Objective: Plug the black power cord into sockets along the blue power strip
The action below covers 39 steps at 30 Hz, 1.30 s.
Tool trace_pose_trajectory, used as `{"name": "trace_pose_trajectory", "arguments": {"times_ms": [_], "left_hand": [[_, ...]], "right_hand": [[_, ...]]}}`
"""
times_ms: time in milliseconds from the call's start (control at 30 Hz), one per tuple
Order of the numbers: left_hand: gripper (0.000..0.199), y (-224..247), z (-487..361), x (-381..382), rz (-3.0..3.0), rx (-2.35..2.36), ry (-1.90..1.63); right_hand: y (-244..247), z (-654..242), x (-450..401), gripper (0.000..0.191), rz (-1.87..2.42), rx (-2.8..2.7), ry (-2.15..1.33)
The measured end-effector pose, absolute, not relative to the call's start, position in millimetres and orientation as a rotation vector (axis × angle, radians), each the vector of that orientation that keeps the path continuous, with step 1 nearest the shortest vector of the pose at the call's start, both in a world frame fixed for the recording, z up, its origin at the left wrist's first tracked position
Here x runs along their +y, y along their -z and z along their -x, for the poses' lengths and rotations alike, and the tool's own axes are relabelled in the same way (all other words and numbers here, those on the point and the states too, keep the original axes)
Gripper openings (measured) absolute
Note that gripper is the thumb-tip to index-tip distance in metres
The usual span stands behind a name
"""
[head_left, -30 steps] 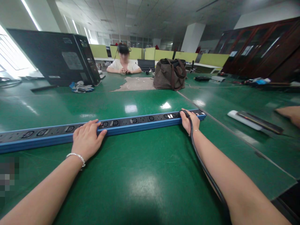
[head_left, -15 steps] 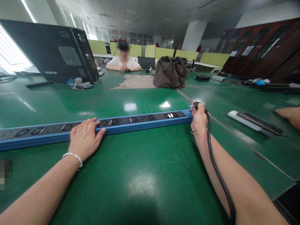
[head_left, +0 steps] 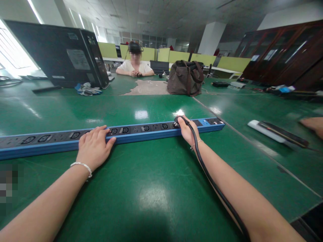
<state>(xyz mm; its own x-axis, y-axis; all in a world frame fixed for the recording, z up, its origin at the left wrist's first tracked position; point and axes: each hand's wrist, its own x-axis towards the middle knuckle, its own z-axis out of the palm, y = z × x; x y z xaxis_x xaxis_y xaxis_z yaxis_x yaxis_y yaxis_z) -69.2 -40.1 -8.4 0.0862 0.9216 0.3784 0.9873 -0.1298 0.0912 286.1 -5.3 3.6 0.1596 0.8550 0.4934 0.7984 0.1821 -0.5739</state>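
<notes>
A long blue power strip (head_left: 143, 135) with a row of black sockets lies across the green table. My left hand (head_left: 94, 144) grips it left of the middle, fingers over the top and thumb at the near side, hiding part of the sockets. In my right hand (head_left: 188, 131) is a black power plug (head_left: 179, 120), held between thumb and fingers. Its metal prongs point left, just over the right part of the strip; whether they touch a socket I cannot tell. From the plug a black cable (head_left: 205, 169) runs back along my right forearm.
A black computer case (head_left: 73, 57) and gloves (head_left: 88, 89) are at the back left. A brown bag (head_left: 185, 79) stands farther back on the table (head_left: 151, 174). Another person (head_left: 135, 67) sits opposite. A black-and-white device (head_left: 277, 132) lies at right, near another person's arm (head_left: 314, 126).
My right hand has moved left with the plug, from the strip's right end to above its sockets. My left hand stays on the strip. The view has shifted slightly.
</notes>
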Motion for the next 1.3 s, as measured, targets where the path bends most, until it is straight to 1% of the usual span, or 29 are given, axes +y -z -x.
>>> {"name": "trace_pose_trajectory", "arguments": {"times_ms": [100, 533, 867, 1133, 1300], "left_hand": [[0.055, 9.0, 68.8, -40.1, 2.167, -1.947, 0.536], [0.054, 7.8, 66.7, -41.2, 2.15, -1.948, 0.504], [0.053, 6.6, 65.6, -43.3, 2.146, -1.94, 0.5], [0.056, 7.0, 65.6, -42.4, 2.139, -1.909, 0.522], [0.055, 7.3, 65.4, -42.5, 2.151, -1.912, 0.529]], "right_hand": [[-3.6, -279.1, -6.3, 0.045, 1.628, -1.624, -0.087], [-4.5, -271.4, -6.3, 0.038, 1.736, -1.637, -0.059], [5.1, -259.1, -17.7, 0.042, 1.777, -1.693, 0.156], [4.0, -248.2, -22.5, 0.039, 1.862, -1.517, 0.096], [4.3, -246.7, -24.1, 0.039, 1.862, -1.545, 0.093]]}}
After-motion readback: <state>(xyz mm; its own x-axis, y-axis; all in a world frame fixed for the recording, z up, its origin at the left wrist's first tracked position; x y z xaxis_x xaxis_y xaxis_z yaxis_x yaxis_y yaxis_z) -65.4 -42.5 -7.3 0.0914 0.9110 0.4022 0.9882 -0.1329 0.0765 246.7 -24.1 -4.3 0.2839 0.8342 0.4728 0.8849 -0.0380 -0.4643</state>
